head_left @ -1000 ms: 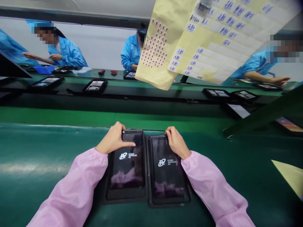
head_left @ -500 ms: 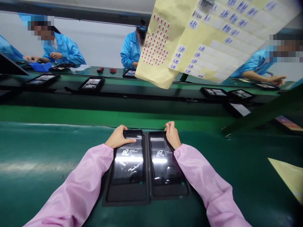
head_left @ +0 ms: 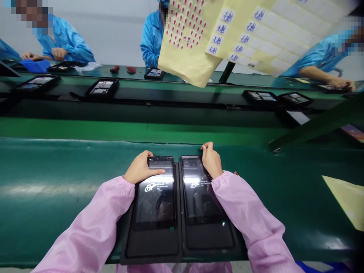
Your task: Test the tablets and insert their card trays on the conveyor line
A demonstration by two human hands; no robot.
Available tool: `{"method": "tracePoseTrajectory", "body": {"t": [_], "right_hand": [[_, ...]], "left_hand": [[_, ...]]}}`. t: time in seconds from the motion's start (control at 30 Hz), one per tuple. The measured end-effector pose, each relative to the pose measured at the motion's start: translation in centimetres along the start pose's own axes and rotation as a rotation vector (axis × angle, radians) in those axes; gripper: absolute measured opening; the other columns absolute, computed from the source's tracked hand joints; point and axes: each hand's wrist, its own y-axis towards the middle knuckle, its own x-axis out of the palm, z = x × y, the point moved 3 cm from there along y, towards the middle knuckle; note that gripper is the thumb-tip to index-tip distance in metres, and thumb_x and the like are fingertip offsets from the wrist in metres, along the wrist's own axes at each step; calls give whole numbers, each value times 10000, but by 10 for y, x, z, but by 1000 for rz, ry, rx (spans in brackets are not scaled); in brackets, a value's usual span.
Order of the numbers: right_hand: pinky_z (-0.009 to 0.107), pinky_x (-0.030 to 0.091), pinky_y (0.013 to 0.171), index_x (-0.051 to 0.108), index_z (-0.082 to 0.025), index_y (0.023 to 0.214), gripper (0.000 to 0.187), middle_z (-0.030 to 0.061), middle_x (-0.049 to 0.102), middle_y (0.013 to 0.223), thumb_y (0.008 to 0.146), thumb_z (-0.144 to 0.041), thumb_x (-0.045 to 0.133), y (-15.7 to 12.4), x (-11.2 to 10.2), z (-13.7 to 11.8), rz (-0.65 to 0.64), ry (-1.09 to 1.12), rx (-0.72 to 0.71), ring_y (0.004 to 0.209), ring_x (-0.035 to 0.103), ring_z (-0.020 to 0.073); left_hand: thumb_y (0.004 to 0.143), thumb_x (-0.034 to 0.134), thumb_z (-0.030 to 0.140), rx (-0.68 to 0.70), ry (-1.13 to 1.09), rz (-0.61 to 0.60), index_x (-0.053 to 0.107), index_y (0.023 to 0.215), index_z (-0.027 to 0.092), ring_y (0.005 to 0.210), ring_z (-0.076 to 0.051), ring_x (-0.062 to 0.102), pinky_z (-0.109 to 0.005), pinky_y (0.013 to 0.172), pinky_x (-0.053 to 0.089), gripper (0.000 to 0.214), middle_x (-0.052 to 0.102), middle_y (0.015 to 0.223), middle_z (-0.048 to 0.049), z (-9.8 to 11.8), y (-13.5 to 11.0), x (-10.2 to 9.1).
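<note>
Two black tablets, each in a black tray, lie side by side with lit screens showing a white logo. My left hand [head_left: 142, 167] grips the top left corner of the left tablet [head_left: 156, 206], its thumb across the screen and its fingers at the edge. My right hand [head_left: 211, 161] is closed at the top right corner of the right tablet [head_left: 199, 204]. A tiny yellow and red thing [head_left: 202, 147] shows at its fingertips, too small to name. The left tray [head_left: 152, 256] and right tray [head_left: 210, 248] extend below the tablets.
Yellow label sheets [head_left: 189, 64] hang ahead. Beyond a dark conveyor [head_left: 176, 91] bearing several black trays, people in blue work at a far bench. A green post [head_left: 301, 131] stands to the right. A yellow sheet [head_left: 345, 199] lies on the green mat [head_left: 57, 182].
The view has tipped downward, so the far bench and hanging sheets sit higher. Both hands stay at the tablets' top corners. The glare across the screens has faded.
</note>
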Motion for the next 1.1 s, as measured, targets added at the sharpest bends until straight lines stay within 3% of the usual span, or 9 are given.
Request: {"method": "tracePoseTrajectory", "body": {"t": [0.13, 0.27, 0.43, 0.57, 0.7, 0.8, 1.1], "right_hand": [[269, 179, 521, 473, -172, 1030, 246, 33, 570, 617, 999, -327, 285, -3, -3, 1, 42, -25, 26, 468, 444, 153], [266, 159, 518, 484, -163, 1022, 265, 26, 537, 601, 1000, -339, 286, -6, -6, 4, 71, -23, 49, 463, 407, 136], [259, 189, 532, 486, -171, 998, 218, 54, 587, 645, 977, -318, 327, -5, -5, 7, 69, 49, 69, 483, 451, 155], [265, 314, 569, 466, -195, 980, 218, 80, 661, 752, 967, -351, 314, -3, -3, 12, 47, 182, 35, 595, 585, 201], [285, 410, 633, 456, -214, 946, 260, 57, 668, 731, 953, -429, 311, -1, -3, 17, 7, 325, -21, 663, 633, 207], [279, 419, 628, 458, -224, 921, 271, 32, 658, 700, 937, -469, 344, 1, -3, 18, -25, 406, -50, 613, 605, 181], [256, 399, 596, 476, -230, 901, 273, -7, 630, 664, 919, -492, 403, 1, -3, 16, -68, 500, -50, 540, 532, 141]], "left_hand": [[567, 718, 699, 5, 2, 57, 495, 1001, 192, 934, -286, 590, -412, 803, 471, 704, 597, 1003, -89, 0, -3, 0], [551, 718, 718, -28, 13, 41, 497, 1029, 190, 945, -292, 593, -413, 803, 478, 745, 595, 1047, -99, 0, -3, 0], [538, 729, 719, -59, 11, 21, 509, 1059, 191, 959, -289, 589, -414, 820, 471, 775, 604, 1071, -95, 1, -3, 1], [684, 671, 641, -4, -49, 76, 575, 1023, 190, 958, -264, 595, -392, 848, 453, 572, 637, 1059, -79, 0, -3, 0], [825, 551, 539, -5, -304, 120, 665, 881, 188, 915, -232, 617, -348, 851, 445, 374, 689, 952, -55, -10, 1, 1], [874, 477, 495, 6, -396, 132, 700, 864, 178, 925, -217, 621, -322, 869, 442, 388, 693, 921, -53, -19, 4, 2], [918, 389, 461, 19, -402, 130, 713, 868, 167, 871, -201, 586, -310, 811, 428, 440, 649, 856, -47, -24, 5, 2]]}}
